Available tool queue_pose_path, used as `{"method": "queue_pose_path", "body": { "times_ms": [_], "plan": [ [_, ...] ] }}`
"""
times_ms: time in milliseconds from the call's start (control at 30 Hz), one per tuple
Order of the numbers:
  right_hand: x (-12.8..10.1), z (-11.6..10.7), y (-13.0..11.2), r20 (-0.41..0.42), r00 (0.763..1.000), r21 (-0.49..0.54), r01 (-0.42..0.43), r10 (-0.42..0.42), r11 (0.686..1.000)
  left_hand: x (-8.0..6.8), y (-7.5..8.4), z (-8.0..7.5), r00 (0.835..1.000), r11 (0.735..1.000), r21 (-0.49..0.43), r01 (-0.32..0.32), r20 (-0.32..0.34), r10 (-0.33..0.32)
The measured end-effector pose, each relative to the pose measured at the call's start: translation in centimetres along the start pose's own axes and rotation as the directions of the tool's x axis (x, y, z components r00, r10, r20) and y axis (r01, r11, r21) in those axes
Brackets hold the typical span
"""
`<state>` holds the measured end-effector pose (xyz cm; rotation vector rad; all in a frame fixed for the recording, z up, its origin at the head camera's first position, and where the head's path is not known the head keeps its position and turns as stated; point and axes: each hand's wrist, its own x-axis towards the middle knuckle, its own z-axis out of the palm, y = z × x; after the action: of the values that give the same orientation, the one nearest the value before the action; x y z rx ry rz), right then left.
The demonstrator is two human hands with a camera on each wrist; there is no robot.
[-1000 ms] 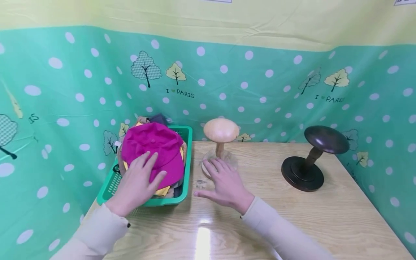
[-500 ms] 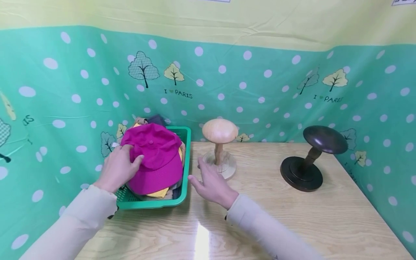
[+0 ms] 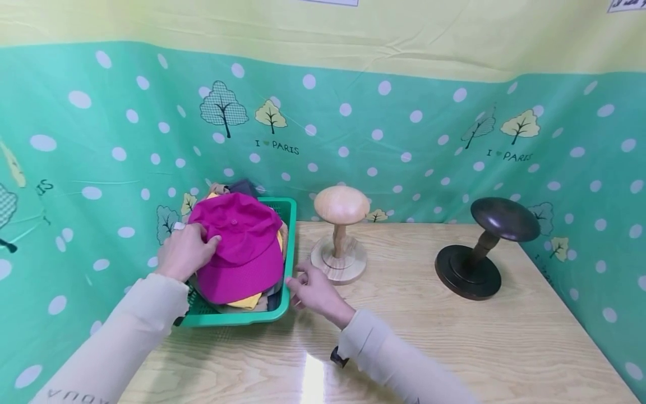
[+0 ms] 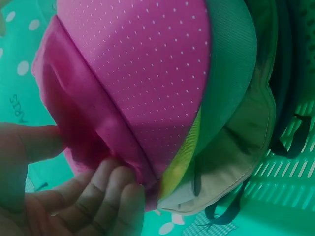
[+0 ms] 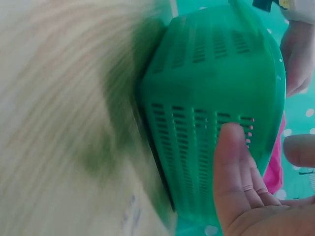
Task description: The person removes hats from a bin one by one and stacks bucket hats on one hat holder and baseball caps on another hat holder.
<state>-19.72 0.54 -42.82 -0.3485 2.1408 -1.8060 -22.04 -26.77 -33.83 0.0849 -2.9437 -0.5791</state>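
Observation:
A magenta baseball cap (image 3: 242, 241) lies on top of a pile of hats in a green plastic basket (image 3: 237, 320). My left hand (image 3: 184, 252) is at the cap's left edge, thumb and fingertips pinching the fabric. In the left wrist view, the white-dotted underside of the magenta cap (image 4: 138, 73) shows, with thumb and fingers of my left hand (image 4: 83, 201) at its rim. My right hand (image 3: 318, 294) is at the basket's right side. In the right wrist view its fingers (image 5: 231, 162) lie nearly straight along the slotted outer wall, thumb apart from them.
A pale wooden hat stand (image 3: 343, 205) stands behind my right hand. Farther right is a dark brown hat stand (image 3: 504, 219). Both are on the light wooden table (image 3: 404, 314). A green dotted curtain (image 3: 378, 112) hangs behind and along both sides.
My left hand moved left from above the cap to its left edge and took hold of it. My right hand moved left from near the pale stand to the basket's side.

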Motion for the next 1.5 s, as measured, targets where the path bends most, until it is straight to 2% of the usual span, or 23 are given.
{"method": "queue_pose_path", "body": {
  "times_ms": [200, 400, 767, 1067, 1500],
  "plan": [
    [-0.1, 0.4, 0.3, -0.011, 0.999, 0.166, -0.041, 0.043, 0.985, 0.7, -0.3, 0.4, 1.000, 0.999, -0.029, 0.030, 0.008, -0.029],
    [-0.2, 0.9, 0.4, -0.020, 0.998, 0.243, -0.049, 0.056, 0.969, 0.9, -0.5, 0.8, 0.999, 0.999, -0.040, 0.033, 0.003, -0.033],
    [-0.2, 1.1, 0.4, -0.010, 0.998, 0.281, -0.057, 0.063, 0.958, 0.6, -0.9, 1.4, 0.996, 0.998, -0.068, 0.001, -0.086, -0.007],
    [-0.2, 1.1, 0.4, -0.009, 0.997, 0.277, -0.070, 0.076, 0.958, 0.2, -0.4, 0.9, 0.984, 0.989, -0.144, -0.019, -0.179, -0.007],
    [-0.3, 0.9, 0.5, 0.014, 0.996, 0.264, -0.084, 0.083, 0.961, -0.9, 1.3, -0.2, 0.968, 0.929, -0.369, 0.013, -0.228, -0.104]
  ]
}}
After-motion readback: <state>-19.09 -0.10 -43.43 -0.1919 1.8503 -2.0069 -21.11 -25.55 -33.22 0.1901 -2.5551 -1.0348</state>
